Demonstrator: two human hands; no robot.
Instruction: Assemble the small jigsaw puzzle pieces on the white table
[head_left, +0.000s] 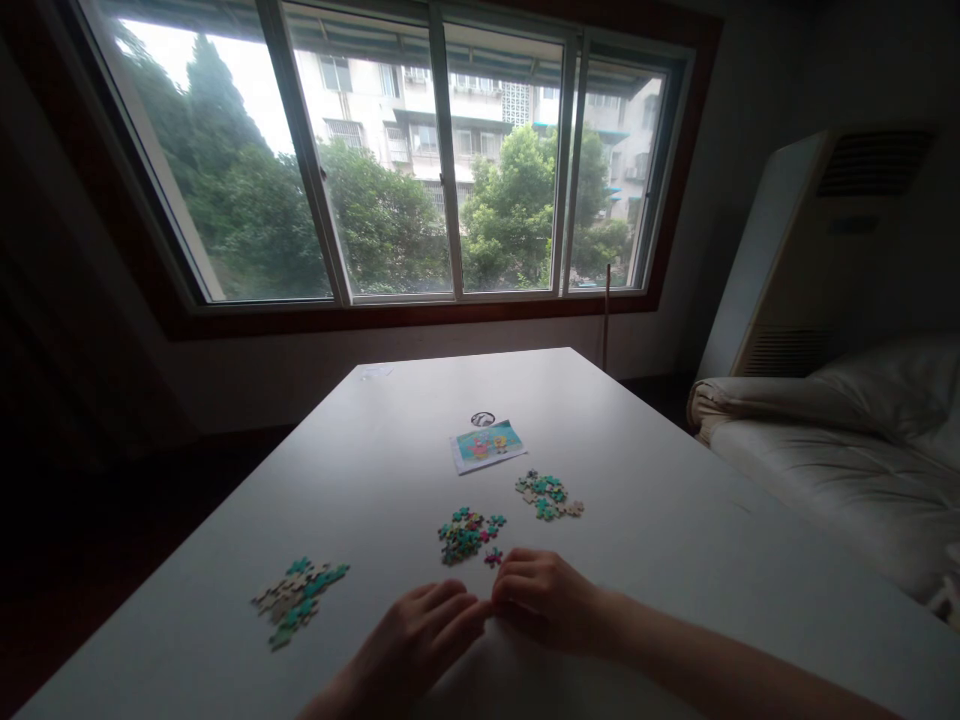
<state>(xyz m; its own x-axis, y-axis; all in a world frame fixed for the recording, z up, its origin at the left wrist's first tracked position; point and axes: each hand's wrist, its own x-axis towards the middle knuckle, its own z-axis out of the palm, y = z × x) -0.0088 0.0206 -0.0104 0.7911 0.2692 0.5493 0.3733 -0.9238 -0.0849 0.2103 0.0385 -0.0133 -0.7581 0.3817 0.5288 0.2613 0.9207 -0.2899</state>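
Note:
My left hand [424, 637] and my right hand [551, 602] meet at the fingertips just above the near part of the white table [645, 500]. Both have their fingers curled and pinched together; whatever lies between them is hidden. Right beyond the fingers of my right hand lies one purple jigsaw piece [493, 557]. A pile of mostly green jigsaw pieces [463, 537] sits behind it. To the left of my left hand is another pile of green and beige jigsaw pieces [296, 597]. A third pile of jigsaw pieces [547, 495] lies farther off, to the right.
Past the piles lies a colourful picture card [489, 446], with a small round dark-rimmed item [483, 419] behind it. Something pale and flat [375, 373] lies at the table's far left corner. A light sofa [817, 470] stands to the right, below a tall air conditioner [780, 230].

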